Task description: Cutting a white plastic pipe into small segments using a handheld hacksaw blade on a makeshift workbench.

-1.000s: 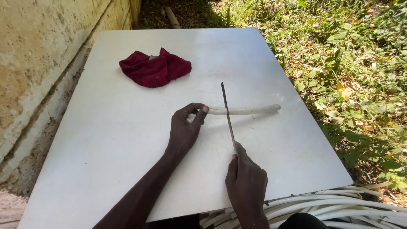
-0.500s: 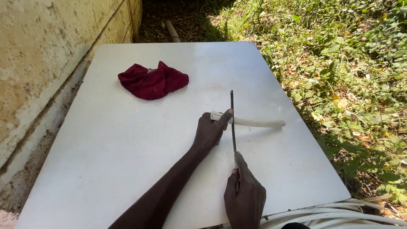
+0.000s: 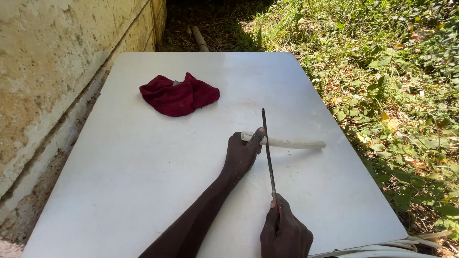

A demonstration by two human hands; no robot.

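A short length of white pipe (image 3: 287,142) lies crosswise on the white table (image 3: 143,181), right of the middle and not far from the right edge. The left hand (image 3: 241,154) presses down on the pipe's left end, fingers curled over it and one finger stretched along its top, so the hand is clamped on the pipe and pins it to the tabletop. The right hand (image 3: 285,233) sits at the near edge of the table, closed in a fist around the lower end of a thin, dark saw blade (image 3: 267,150) (bare metal, no frame around it that shows). The blade runs away from the person, crosses the pipe just beside the left hand's outstretched finger, and its tip ends a little beyond the pipe. A crumpled dark red cloth (image 3: 179,97) lies farther back on the table, well apart from both hands. Coils of pale hose (image 3: 382,248) show at the near right corner. A rough plastered wall (image 3: 52,81) runs along the left, and leafy ground cover (image 3: 401,86) lies to the right.
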